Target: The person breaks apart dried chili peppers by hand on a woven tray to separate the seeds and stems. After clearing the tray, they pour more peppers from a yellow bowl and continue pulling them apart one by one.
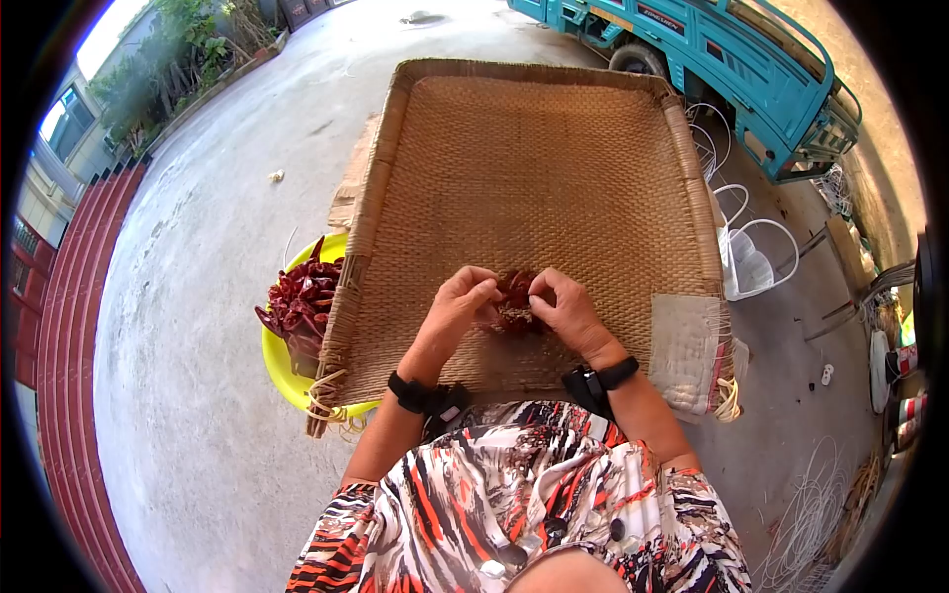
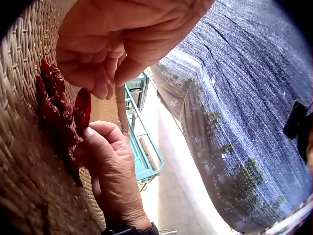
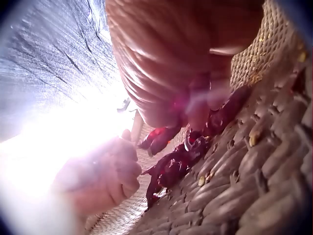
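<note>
My left hand (image 1: 461, 304) and right hand (image 1: 570, 310) are close together over the near part of a large woven tray (image 1: 534, 178). Between them, in the left wrist view, is a dried red chili (image 2: 83, 108); the left fingertips pinch its upper end and the right thumb and fingers grip its lower end. A small heap of dark red dried chilies (image 3: 171, 169) lies on the weave just beneath the hands. Pale yellow seeds (image 3: 202, 180) are scattered around the heap.
Left of the tray stands a yellow basin (image 1: 278, 361) full of dried chilies (image 1: 301, 301), partly under the tray's edge. A white basket (image 1: 748, 265) is at the right. A teal cargo vehicle (image 1: 732, 74) is parked at the back right. Loose white cords (image 1: 806, 514) lie on the floor.
</note>
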A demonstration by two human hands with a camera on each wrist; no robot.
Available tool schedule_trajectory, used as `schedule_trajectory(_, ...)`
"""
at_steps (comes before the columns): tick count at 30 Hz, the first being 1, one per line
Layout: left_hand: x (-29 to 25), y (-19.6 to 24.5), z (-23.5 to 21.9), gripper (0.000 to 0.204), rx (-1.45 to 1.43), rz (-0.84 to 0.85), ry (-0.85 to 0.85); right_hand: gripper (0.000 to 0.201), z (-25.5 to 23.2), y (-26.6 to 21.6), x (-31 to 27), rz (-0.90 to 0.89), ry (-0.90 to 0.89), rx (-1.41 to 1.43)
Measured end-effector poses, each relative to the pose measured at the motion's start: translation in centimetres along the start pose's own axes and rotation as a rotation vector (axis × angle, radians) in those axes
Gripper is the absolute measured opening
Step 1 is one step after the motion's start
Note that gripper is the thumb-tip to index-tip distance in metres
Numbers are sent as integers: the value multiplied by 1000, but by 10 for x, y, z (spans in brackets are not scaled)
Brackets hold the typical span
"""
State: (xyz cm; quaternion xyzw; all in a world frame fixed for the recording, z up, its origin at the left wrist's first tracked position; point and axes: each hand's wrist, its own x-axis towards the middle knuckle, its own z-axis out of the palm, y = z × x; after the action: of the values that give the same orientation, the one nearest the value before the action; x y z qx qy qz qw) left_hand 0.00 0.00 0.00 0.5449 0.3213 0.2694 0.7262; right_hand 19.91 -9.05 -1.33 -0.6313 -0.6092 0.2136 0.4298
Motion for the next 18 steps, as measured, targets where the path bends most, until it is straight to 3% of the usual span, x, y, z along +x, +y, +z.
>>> schedule_trajectory(5,1,-2,1,24,-49,60,143,10,2,3,-1,122,94,334)
schedule_trajectory(11,3,-9,5,22,-4,34,-142,11,1,-7,-2,107,-161,501)
schedule_trajectory(18,1,-7,4,21,178,-25,-78,7,1,-10,-2,123,-194,758)
